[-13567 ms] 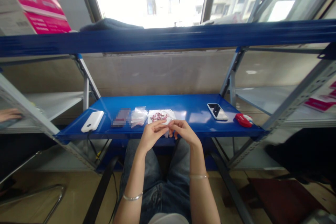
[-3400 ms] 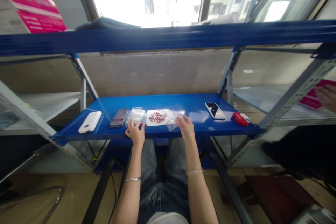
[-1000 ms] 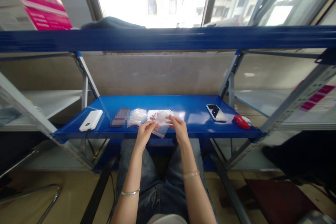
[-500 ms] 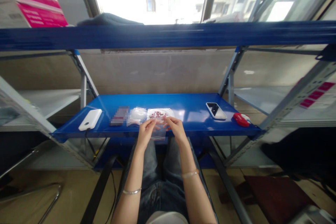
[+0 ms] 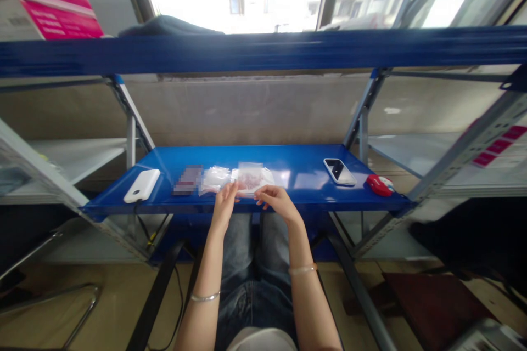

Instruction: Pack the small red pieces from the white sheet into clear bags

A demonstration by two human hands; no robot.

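Note:
A clear zip bag (image 5: pixel 251 171) stands up from my left hand (image 5: pixel 224 203), whose thumb and fingers pinch its lower left edge. Through the bag I see a white sheet or pouch (image 5: pixel 267 177) with small red pieces or a red print; I cannot tell which. My right hand (image 5: pixel 279 201) is by the bag's lower right corner, fingers bent and slightly apart, with nothing visible in them. Left of the bag lies a stack of clear plastic bags (image 5: pixel 214 179) on the blue table (image 5: pixel 296 162).
Further left are a blurred-out flat item (image 5: pixel 188 180) and a white device (image 5: pixel 142 186) with a cable. On the right lie a phone (image 5: pixel 339 171) and a red-and-white object (image 5: pixel 379 185). A blue shelf beam (image 5: pixel 263 52) crosses above, and metal posts flank the table.
The clear bag has swung from hanging below my hands at the table edge to upright over the white sheet. My right hand has come off its upper edge and turned inward.

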